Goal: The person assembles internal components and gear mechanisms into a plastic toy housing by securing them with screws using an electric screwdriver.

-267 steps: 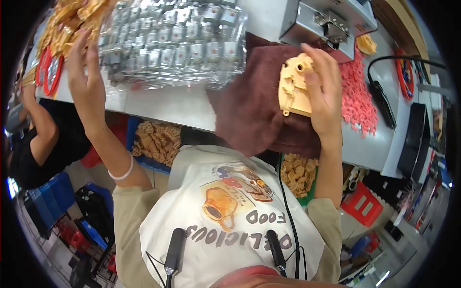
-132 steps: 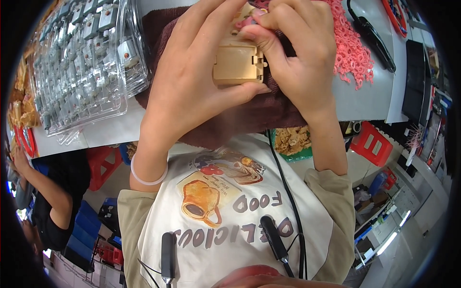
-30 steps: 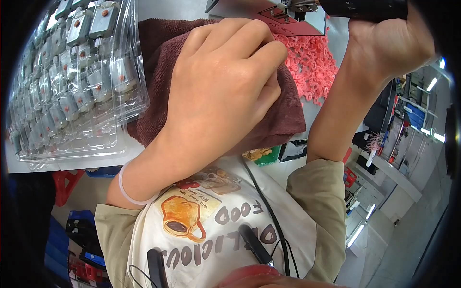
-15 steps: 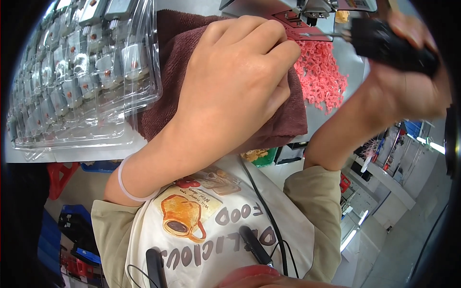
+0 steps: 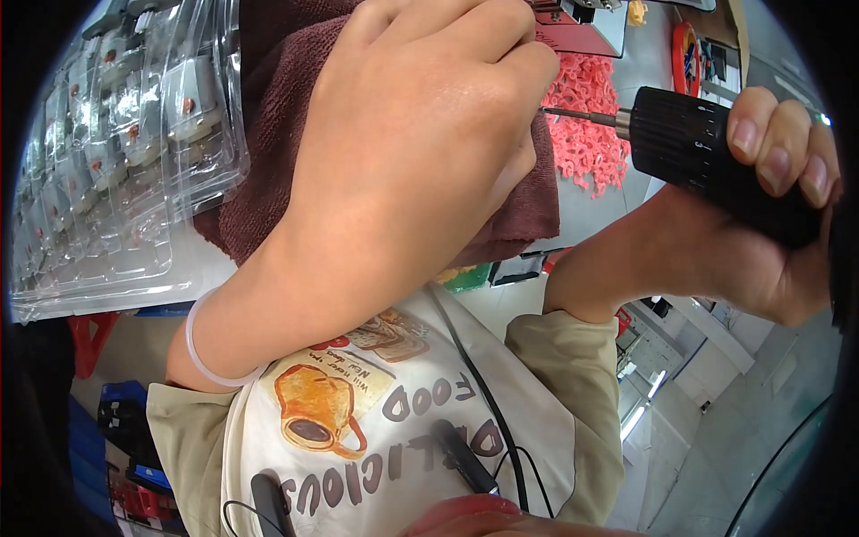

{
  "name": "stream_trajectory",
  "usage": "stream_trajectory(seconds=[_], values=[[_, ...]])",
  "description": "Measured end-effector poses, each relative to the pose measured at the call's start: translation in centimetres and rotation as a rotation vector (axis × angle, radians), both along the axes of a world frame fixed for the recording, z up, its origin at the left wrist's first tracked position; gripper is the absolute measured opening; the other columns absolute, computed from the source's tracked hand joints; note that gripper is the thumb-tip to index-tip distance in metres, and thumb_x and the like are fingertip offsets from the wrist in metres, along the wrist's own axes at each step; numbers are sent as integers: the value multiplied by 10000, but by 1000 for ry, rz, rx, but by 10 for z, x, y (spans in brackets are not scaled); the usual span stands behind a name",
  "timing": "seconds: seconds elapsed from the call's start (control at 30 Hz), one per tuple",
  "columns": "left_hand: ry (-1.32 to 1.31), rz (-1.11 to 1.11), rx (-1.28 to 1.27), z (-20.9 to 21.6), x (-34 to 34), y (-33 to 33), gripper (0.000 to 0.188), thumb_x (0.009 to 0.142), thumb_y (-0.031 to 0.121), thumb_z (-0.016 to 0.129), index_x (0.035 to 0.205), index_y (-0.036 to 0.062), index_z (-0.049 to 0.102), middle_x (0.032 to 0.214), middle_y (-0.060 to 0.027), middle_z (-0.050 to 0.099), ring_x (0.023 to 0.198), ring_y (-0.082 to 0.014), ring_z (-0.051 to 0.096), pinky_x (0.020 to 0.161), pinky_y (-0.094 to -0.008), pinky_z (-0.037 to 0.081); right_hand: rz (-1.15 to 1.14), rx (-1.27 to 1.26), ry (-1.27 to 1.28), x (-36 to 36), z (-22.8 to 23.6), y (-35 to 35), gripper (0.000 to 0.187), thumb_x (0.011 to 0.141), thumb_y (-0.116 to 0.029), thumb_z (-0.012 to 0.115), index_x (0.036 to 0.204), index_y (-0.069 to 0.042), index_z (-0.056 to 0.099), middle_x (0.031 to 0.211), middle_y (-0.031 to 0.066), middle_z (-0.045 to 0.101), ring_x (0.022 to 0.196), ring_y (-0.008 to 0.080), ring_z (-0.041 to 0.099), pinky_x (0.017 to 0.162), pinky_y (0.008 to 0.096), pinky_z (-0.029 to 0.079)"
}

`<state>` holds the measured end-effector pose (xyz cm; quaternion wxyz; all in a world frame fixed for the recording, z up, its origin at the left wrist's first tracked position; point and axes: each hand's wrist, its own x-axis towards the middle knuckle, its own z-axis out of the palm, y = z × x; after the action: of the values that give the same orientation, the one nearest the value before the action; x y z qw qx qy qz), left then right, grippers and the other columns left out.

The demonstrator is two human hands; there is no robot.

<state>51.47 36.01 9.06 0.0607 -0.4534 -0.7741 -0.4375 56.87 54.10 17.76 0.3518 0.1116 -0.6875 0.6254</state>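
My left hand point(image 5: 416, 134) is closed above a folded brown towel point(image 5: 286, 134), its back toward me. Its fingers curl under, and whatever they hold is hidden. My right hand point(image 5: 774, 268) grips a black power screwdriver point(image 5: 689, 143), which lies nearly level. The thin bit points left, and its tip ends right beside the curled fingers of my left hand. Whether the tip touches anything there I cannot tell. Beyond the bit lies a pile of small pink ring-like pieces point(image 5: 586, 125).
At the left, clear plastic trays point(image 5: 134, 264) hold several grey-and-clear box-shaped parts point(image 5: 190, 98). A pink-topped metal fixture point(image 5: 582, 34) stands at the far side. Near it are a red container point(image 5: 685, 58) with small tools and a little yellow piece point(image 5: 637, 12). A black cable point(image 5: 483, 376) runs down my front.
The screwdriver has come nearer to me, and its bit tip now sits lower beside my left fingers. My left hand stays closed over the towel. The whole view has shifted somewhat.
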Motion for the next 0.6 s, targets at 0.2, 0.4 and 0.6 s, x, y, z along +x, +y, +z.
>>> stream_trajectory(seconds=[0.2, 0.4, 0.6], values=[[-4, 8, -12, 0, 1, 1, 209, 667, 9, 719, 845, 79, 635, 913, -11, 628, 875, -239, 604, 765, -362, 452, 16, 3, 12, -4, -6, -4, 167, 840, -214, 547, 741, -88, 502, 729, 26, 476, 582, 143, 462, 553, 335, 404], [-31, 33, 172, -17, 1, 6, 210, 661, 6, 715, 841, 73, 631, 909, -14, 628, 857, -242, 601, 752, -362, 452, 36, 0, 24, -6, -11, -16, 158, 835, -200, 540, 737, -84, 498, 732, 27, 472, 583, 148, 454, 552, 344, 397], [-41, 43, 183, -16, 3, 8, 206, 659, 4, 711, 835, 73, 627, 902, -13, 626, 849, -242, 601, 747, -360, 453, 38, -14, 38, -4, -11, -17, 163, 833, -211, 549, 736, -91, 498, 735, 19, 468, 577, 139, 441, 553, 336, 385]])
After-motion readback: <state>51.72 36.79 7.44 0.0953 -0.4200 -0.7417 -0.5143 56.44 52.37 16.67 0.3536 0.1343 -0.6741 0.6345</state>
